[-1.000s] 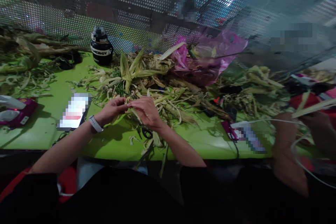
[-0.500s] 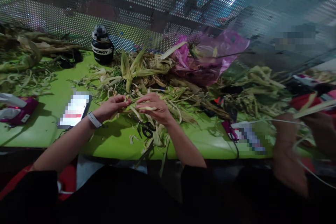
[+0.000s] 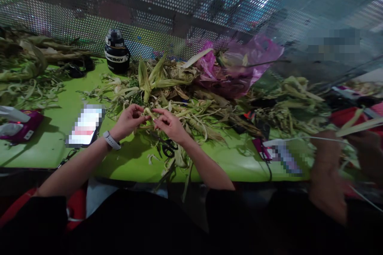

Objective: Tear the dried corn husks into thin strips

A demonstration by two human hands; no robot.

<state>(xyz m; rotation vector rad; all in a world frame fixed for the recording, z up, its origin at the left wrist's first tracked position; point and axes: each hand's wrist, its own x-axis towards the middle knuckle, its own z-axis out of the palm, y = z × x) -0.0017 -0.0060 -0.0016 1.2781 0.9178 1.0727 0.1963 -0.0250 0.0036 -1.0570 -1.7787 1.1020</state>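
Note:
My left hand (image 3: pixel 131 120) wears a white band at the wrist and pinches a pale, curled corn husk strip (image 3: pixel 147 111) between thumb and fingers. From the other side my right hand (image 3: pixel 170 125) grips the same strip, its fingertips close to the left ones. Both hands are just above the green table (image 3: pixel 128 163). Behind them spreads a heap of dried corn husks (image 3: pixel 191 115), with broad leaves (image 3: pixel 144 79) standing up from it. Black-handled scissors (image 3: pixel 168 149) lie below my right hand, their blades hidden under husk scraps.
A lit phone (image 3: pixel 86 125) lies to the left, near a purple power block (image 3: pixel 24 127). A black bottle (image 3: pixel 116 53) and a pink plastic bag (image 3: pixel 236 71) stand at the back before a perforated metal screen (image 3: pixel 179 12). At right, a co-worker's hands (image 3: pixel 326 159) hold a husk strip.
My right hand has moved left, bringing its fingers from apart to closed on the strip beside my left hand. The strip now shows as a small curl between both hands.

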